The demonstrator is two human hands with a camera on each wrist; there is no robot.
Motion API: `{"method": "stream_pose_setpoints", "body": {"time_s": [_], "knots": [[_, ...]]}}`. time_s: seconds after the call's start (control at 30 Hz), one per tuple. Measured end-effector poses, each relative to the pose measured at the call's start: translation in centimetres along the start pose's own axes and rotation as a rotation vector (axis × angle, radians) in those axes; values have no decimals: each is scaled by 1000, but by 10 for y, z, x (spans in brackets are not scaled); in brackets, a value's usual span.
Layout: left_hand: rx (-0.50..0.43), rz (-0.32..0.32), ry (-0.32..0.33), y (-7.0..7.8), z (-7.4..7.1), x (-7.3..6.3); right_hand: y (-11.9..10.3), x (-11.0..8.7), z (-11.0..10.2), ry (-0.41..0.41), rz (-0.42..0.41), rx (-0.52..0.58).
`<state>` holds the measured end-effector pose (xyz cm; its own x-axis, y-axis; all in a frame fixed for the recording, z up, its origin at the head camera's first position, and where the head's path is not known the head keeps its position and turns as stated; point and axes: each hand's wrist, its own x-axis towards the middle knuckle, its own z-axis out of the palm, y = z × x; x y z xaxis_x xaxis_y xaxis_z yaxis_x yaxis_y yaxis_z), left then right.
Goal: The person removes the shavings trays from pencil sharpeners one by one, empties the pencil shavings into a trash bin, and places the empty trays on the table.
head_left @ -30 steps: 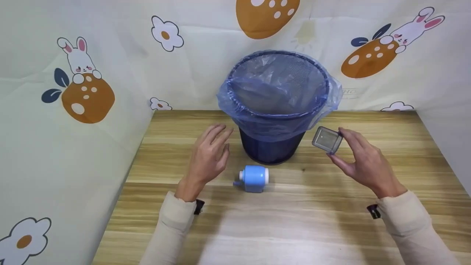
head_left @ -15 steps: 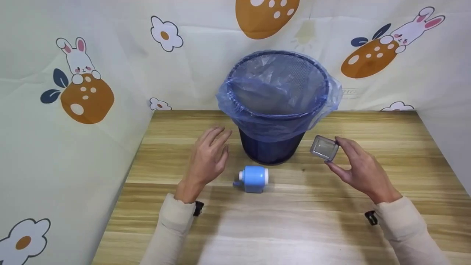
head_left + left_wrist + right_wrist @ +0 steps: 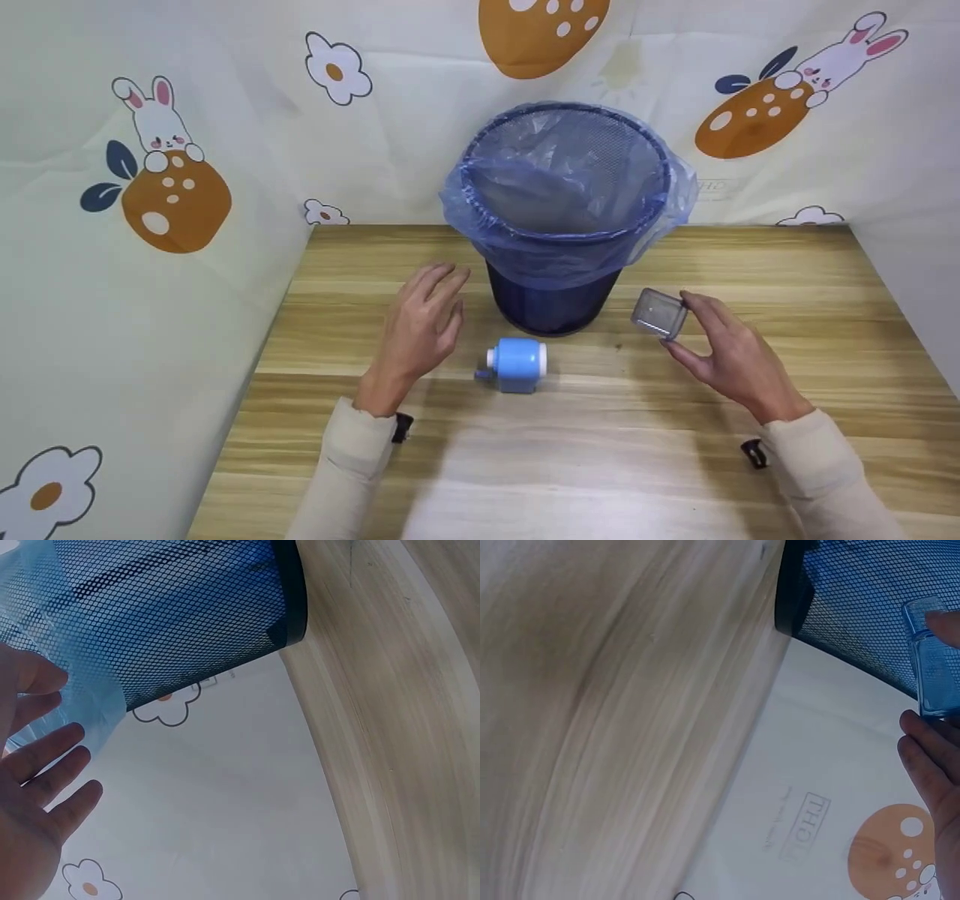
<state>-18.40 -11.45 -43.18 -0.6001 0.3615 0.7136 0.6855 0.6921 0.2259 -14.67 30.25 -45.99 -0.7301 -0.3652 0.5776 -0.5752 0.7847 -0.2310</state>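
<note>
My right hand point(image 3: 746, 367) pinches a small clear plastic shavings box point(image 3: 659, 313) between thumb and fingertips, to the right of the mesh bin. In the right wrist view the thumb lies on one side of the clear box point(image 3: 936, 671) and fingers on the other; I make out nothing inside it. A blue hand-crank pencil sharpener point(image 3: 517, 365) with white ends stands on the table in front of the bin, its crank towards the left. My left hand point(image 3: 420, 322) hovers beside the bin and sharpener, fingers loosely spread, holding nothing.
A dark blue mesh waste bin point(image 3: 551, 300) stands at the back of the wooden table point(image 3: 360, 465). A thin blue plastic bag point(image 3: 555, 259) lines it and hangs over its rim. Printed cloth walls point(image 3: 405, 135) rise at the back and both sides.
My right hand has come down and nearer to me with the shavings box, which now tilts differently. The left hand has hardly moved. Sharpener and bin stay where they were.
</note>
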Motion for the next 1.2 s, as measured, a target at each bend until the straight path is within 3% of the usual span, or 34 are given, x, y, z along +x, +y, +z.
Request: {"method": "stream_pose_setpoints", "body": {"time_s": [0.3, 1.2], "knots": [[13, -14, -25, -1, 1, -3, 0, -7, 7, -49, 45, 2], [0, -46, -73, -2, 3, -7, 0, -26, 18, -224, 80, 44]]}}
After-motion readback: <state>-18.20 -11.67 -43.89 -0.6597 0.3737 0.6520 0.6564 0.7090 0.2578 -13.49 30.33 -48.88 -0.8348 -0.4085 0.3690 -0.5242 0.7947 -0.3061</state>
